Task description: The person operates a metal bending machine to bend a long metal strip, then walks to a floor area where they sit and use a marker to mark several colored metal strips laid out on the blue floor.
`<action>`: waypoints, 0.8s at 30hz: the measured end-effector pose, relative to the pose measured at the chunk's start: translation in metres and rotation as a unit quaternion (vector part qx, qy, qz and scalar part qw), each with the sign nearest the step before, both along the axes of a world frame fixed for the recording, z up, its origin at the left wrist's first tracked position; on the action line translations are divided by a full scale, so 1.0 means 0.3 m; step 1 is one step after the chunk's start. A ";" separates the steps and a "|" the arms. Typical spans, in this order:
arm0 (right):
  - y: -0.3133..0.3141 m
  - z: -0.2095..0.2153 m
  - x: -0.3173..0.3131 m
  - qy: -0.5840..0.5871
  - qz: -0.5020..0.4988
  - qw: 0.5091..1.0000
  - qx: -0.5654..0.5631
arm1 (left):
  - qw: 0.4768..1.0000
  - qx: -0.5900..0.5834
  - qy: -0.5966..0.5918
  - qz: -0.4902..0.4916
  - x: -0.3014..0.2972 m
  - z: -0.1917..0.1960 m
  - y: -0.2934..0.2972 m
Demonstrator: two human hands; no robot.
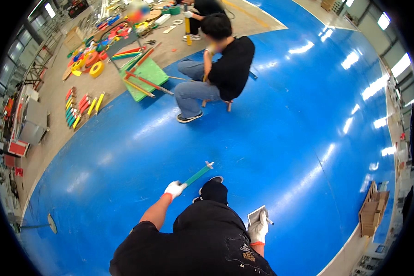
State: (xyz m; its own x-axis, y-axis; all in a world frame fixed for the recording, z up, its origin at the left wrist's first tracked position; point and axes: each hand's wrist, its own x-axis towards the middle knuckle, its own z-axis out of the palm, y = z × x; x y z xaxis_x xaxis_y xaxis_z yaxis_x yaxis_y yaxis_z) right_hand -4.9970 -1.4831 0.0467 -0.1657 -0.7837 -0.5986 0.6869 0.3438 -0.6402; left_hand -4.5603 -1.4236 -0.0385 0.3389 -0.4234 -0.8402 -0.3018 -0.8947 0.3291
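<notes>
My left hand point(174, 189), in a white glove, grips a green bar point(198, 175) with a metal fitting at its far tip; the bar points up and away over the blue floor point(280, 138). My right hand point(258, 230), also gloved, holds a flat grey metal piece point(256, 214) down at my right side. My dark shoe point(213, 189) shows between the two hands, below the bar.
Ahead, a person in black point(216, 73) sits on a low stool beside a green board point(145, 76) with coloured bars on it. More coloured bars point(80, 108) and tape rolls point(94, 69) lie far left. Cardboard boxes point(372, 211) stand right. A round stand point(51, 223) is at lower left.
</notes>
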 end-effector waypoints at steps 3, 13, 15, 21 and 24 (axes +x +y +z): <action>-0.233 0.047 -0.072 0.021 -0.013 1.000 0.004 | 0.993 0.087 -0.037 -0.076 -0.110 -0.158 0.060; -0.973 0.010 -0.537 -0.003 -0.112 0.989 0.094 | 0.948 0.180 0.110 -0.237 -0.676 -0.403 -0.584; -1.115 0.017 -0.617 0.002 -0.102 0.990 0.099 | 0.977 0.081 0.007 -0.198 -0.743 -0.307 -0.955; -1.636 -0.059 -0.733 0.026 -0.063 0.989 0.132 | 0.988 -0.102 -0.018 -0.111 -0.784 -0.055 -1.962; -2.005 -0.185 -0.777 0.128 -0.060 0.989 0.041 | 0.990 -0.122 -0.027 -0.063 -0.829 -0.076 -2.338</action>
State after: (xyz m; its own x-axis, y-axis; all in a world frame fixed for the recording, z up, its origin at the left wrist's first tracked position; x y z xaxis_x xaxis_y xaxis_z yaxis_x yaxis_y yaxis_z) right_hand -5.2300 -2.0846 -0.0089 -0.4090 -0.6998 -0.5856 0.5452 0.3272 -0.7718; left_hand -4.8091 -2.1251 -0.0614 0.3131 -0.6525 -0.6901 -0.4287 -0.7455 0.5103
